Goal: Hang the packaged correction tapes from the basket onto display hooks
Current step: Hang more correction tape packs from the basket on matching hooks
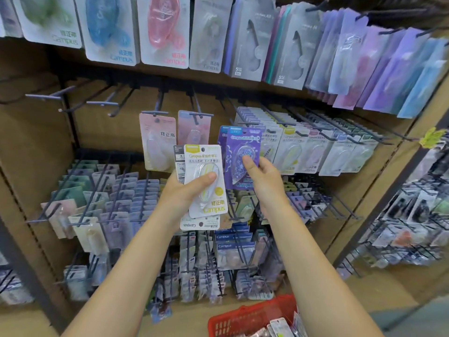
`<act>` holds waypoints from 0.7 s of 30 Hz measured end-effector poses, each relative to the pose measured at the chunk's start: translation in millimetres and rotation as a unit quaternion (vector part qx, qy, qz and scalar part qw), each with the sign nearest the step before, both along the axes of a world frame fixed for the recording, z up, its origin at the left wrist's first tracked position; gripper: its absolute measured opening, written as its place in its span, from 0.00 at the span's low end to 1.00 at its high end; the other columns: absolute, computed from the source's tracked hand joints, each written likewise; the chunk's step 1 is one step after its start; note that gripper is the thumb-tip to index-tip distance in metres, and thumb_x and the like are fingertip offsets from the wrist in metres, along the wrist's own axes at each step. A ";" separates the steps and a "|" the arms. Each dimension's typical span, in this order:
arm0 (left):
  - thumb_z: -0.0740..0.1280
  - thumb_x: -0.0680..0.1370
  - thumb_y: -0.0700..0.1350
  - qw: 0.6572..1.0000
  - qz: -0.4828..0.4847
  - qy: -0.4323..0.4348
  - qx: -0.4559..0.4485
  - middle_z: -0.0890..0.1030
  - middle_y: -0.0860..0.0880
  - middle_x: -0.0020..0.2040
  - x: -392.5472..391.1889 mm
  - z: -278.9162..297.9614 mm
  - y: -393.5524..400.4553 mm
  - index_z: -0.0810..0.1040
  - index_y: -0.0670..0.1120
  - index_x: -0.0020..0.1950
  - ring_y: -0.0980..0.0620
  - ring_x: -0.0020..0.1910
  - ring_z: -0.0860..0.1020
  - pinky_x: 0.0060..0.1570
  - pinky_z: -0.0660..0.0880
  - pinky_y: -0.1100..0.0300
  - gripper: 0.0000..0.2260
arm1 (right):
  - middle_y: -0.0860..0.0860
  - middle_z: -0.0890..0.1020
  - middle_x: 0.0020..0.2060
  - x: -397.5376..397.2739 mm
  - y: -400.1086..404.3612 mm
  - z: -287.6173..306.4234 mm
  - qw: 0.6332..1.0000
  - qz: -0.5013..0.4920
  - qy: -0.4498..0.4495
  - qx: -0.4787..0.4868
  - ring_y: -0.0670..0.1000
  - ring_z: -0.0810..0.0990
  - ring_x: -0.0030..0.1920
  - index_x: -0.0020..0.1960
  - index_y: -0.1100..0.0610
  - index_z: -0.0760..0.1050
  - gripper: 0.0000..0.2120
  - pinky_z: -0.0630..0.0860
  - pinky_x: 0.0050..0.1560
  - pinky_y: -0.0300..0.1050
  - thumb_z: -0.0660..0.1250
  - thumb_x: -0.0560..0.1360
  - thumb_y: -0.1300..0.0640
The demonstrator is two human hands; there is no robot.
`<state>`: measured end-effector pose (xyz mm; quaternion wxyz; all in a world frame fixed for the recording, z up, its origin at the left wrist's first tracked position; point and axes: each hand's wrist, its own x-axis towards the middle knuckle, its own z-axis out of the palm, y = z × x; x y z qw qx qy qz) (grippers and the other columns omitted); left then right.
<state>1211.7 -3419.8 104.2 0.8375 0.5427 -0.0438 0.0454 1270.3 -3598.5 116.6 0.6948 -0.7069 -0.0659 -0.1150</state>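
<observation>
My left hand (181,193) grips a small stack of correction tape packs, the front one white with a yellow top (206,166), thumb across its blister. My right hand (263,177) holds a purple correction tape pack (243,147) upright, thumb on the blister, with another purple card just behind it. Both are raised in front of the middle row of display hooks (198,114). The red basket (252,317) sits at the bottom, below my right arm, with more packs inside.
Brown pegboard shelving carries rows of dark hooks. Bare hooks (102,103) stick out at middle left; a pink pack (158,142) hangs beside them. Full hooks of packs fill the right side (315,147) and the lower rows (116,190). Large packs hang above (165,32).
</observation>
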 end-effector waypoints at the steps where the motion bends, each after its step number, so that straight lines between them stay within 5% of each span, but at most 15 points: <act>1: 0.72 0.78 0.37 1.000 0.001 -0.001 -0.002 0.87 0.46 0.55 0.3 -0.8 -1.9 0.80 0.48 0.64 0.45 0.51 0.87 0.44 0.85 0.49 0.15 | 0.47 0.87 0.50 0.3 -0.4 0.2 1.000 0.003 -0.002 -0.002 0.48 0.86 0.51 0.57 0.51 0.81 0.08 0.82 0.53 0.48 0.68 0.81 0.49; 7: 0.75 0.71 0.43 1.000 0.007 -0.009 -0.008 0.86 0.43 0.60 -0.4 -3.8 -10.5 0.78 0.45 0.69 0.41 0.57 0.85 0.51 0.85 0.45 0.26 | 0.48 0.87 0.51 4.5 0.9 6.2 0.999 0.028 -0.012 -0.010 0.50 0.86 0.52 0.57 0.52 0.81 0.09 0.82 0.58 0.55 0.68 0.81 0.48; 12: 0.72 0.77 0.36 0.999 0.015 -0.007 -0.037 0.86 0.41 0.59 -3.6 -5.2 -13.4 0.77 0.43 0.70 0.40 0.56 0.85 0.46 0.85 0.47 0.21 | 0.48 0.87 0.51 2.5 -3.1 -2.5 1.000 0.026 -0.005 0.005 0.51 0.86 0.53 0.56 0.51 0.81 0.08 0.81 0.59 0.58 0.69 0.80 0.48; 17: 0.72 0.78 0.36 0.999 0.030 -0.009 -0.031 0.86 0.43 0.58 -6.0 -5.2 -11.6 0.78 0.44 0.69 0.41 0.55 0.86 0.45 0.85 0.48 0.20 | 0.49 0.86 0.48 7.0 -0.6 2.9 1.000 0.000 0.001 -0.023 0.51 0.85 0.51 0.52 0.52 0.80 0.09 0.80 0.55 0.51 0.69 0.80 0.46; 21: 0.72 0.78 0.37 0.999 0.026 -0.011 -0.033 0.87 0.44 0.57 -3.5 -0.9 -13.2 0.80 0.46 0.65 0.42 0.53 0.86 0.46 0.85 0.48 0.16 | 0.48 0.81 0.51 13.4 7.8 12.1 0.996 -0.042 0.046 -0.061 0.48 0.80 0.52 0.59 0.56 0.75 0.19 0.75 0.46 0.41 0.72 0.77 0.43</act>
